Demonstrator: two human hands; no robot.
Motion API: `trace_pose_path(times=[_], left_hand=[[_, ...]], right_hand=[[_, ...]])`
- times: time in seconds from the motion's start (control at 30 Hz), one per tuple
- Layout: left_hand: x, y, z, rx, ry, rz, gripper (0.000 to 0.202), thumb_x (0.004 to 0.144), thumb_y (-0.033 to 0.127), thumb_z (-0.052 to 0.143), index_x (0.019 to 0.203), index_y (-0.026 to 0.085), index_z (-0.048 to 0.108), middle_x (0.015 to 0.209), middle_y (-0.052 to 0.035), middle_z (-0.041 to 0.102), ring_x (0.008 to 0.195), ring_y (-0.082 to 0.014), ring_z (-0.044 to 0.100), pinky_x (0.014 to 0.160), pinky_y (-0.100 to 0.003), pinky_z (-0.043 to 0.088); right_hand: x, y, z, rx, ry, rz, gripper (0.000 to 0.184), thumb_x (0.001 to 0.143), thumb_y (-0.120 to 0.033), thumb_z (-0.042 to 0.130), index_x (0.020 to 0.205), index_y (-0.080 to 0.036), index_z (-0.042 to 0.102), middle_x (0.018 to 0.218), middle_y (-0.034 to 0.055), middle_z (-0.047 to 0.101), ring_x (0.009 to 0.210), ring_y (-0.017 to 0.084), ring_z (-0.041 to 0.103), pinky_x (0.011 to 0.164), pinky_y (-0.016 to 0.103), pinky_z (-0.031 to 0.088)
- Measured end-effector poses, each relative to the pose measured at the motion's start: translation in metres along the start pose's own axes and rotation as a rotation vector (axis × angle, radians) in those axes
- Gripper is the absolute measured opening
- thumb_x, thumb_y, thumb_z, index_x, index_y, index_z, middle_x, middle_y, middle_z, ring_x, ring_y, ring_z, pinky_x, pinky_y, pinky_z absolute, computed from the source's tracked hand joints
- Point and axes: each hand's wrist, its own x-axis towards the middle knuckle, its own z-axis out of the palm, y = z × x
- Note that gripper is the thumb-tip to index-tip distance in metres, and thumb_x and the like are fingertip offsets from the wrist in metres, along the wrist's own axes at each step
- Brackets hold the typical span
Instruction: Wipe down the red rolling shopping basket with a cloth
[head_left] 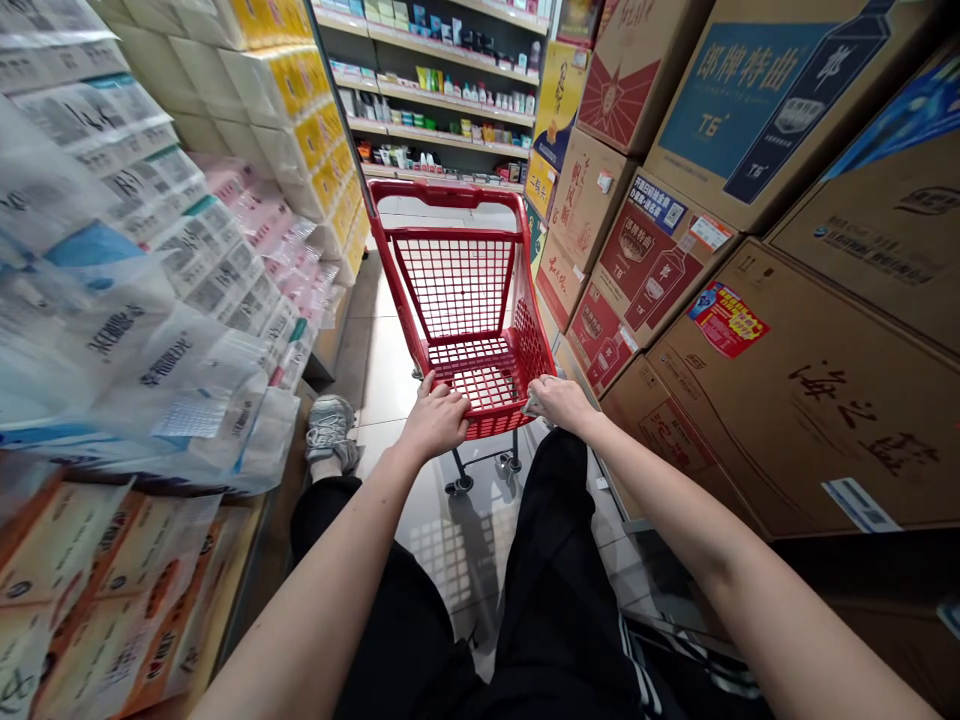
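A red wire shopping cart (457, 290) stands in a narrow shop aisle in front of me, and its basket looks empty. My left hand (436, 418) is closed over the cart's near rim on the left. My right hand (559, 400) grips the same rim on the right, with a small pale thing pinched under its fingers that I cannot make out. Both of my arms reach forward over my black trousers.
Stacked tissue and paper packs (150, 280) fill shelves on the left. Brown cardboard boxes (750, 330) are piled high on the right. My grey sneaker (330, 430) steps on the glossy tiled floor (382, 350). Shelves of small goods (442, 90) cross the aisle's far end.
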Motion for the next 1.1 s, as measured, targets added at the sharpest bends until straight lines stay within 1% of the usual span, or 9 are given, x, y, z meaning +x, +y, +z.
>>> trace_pose_path(times=[0.13,0.37,0.43,0.53,0.63,0.73,0.8,0.93,1.1], left_hand=[[0.003,0.012,0.004,-0.012,0.020,-0.026,0.026,0.080,0.030,0.046,0.093,0.020,0.067,0.092,-0.0068,0.070,0.095,-0.0256,0.057,0.116,-0.053,0.008],[0.001,0.010,0.006,-0.056,-0.007,-0.031,0.054,0.077,0.024,0.044,0.130,0.016,0.053,0.104,-0.0079,0.070,0.100,-0.0258,0.057,0.116,-0.052,0.005],[-0.001,0.004,0.003,-0.080,-0.034,-0.029,0.061,0.077,0.025,0.044,0.137,0.015,0.045,0.101,-0.0072,0.071,0.103,-0.0254,0.057,0.116,-0.051,0.006],[-0.003,-0.005,-0.001,-0.104,-0.071,-0.025,0.067,0.077,0.027,0.045,0.142,0.013,0.039,0.098,-0.0075,0.071,0.105,-0.0258,0.056,0.116,-0.050,0.008],[-0.002,-0.009,-0.003,-0.123,-0.090,-0.028,0.069,0.076,0.031,0.046,0.142,0.011,0.039,0.097,-0.0084,0.071,0.105,-0.0261,0.055,0.116,-0.050,0.008],[0.002,-0.008,0.000,-0.182,-0.104,-0.047,0.070,0.077,0.032,0.045,0.144,0.013,0.036,0.099,-0.0061,0.071,0.106,-0.0249,0.055,0.117,-0.050,0.004],[0.004,-0.006,0.002,-0.233,-0.107,-0.072,0.069,0.079,0.032,0.043,0.145,0.015,0.035,0.102,-0.0047,0.071,0.108,-0.0241,0.054,0.117,-0.050,0.002],[0.007,-0.006,0.002,-0.351,-0.100,-0.110,0.065,0.082,0.035,0.043,0.144,0.020,0.035,0.106,-0.0016,0.071,0.116,-0.0241,0.052,0.117,-0.050,-0.002],[0.004,-0.009,-0.003,-0.497,-0.066,-0.154,0.060,0.085,0.048,0.046,0.139,0.023,0.041,0.103,-0.0017,0.072,0.114,-0.0252,0.055,0.116,-0.054,0.000]], right_hand=[[0.001,-0.013,-0.001,-0.011,0.001,-0.032,0.026,0.093,-0.033,0.050,0.104,-0.012,0.059,0.103,0.0143,0.066,0.101,0.024,0.062,0.085,0.030,0.046],[0.025,-0.085,-0.006,0.103,0.024,-0.158,0.029,0.094,-0.029,0.046,0.116,-0.013,0.055,0.106,0.0135,0.066,0.094,0.024,0.064,0.080,0.034,0.049],[0.026,-0.083,-0.005,0.161,0.031,-0.158,0.035,0.092,-0.034,0.051,0.121,-0.015,0.051,0.105,0.0110,0.066,0.093,0.023,0.065,0.076,0.033,0.050],[0.018,-0.054,0.000,0.236,0.037,-0.073,0.047,0.086,-0.043,0.060,0.125,-0.017,0.047,0.108,0.0083,0.064,0.093,0.023,0.065,0.073,0.031,0.051],[0.004,-0.018,0.007,0.260,0.044,0.067,0.043,0.084,-0.037,0.064,0.120,-0.018,0.050,0.118,0.0091,0.059,0.098,0.021,0.064,0.077,0.029,0.050],[-0.005,-0.002,0.010,0.284,0.069,0.162,0.036,0.083,-0.030,0.065,0.115,-0.020,0.053,0.134,0.0108,0.047,0.105,0.020,0.061,0.085,0.028,0.048],[-0.006,-0.006,0.009,0.290,0.075,0.219,0.032,0.082,-0.024,0.064,0.113,-0.019,0.055,0.135,0.0127,0.046,0.106,0.021,0.060,0.086,0.029,0.047],[0.002,-0.029,0.006,0.364,0.032,0.304,0.037,0.079,-0.015,0.060,0.115,-0.014,0.053,0.114,0.0155,0.058,0.104,0.025,0.059,0.087,0.035,0.046],[0.009,-0.040,0.006,0.832,0.077,0.157,0.067,0.068,-0.018,0.067,0.130,-0.015,0.041,0.118,0.0119,0.059,0.110,0.025,0.056,0.091,0.036,0.044]])
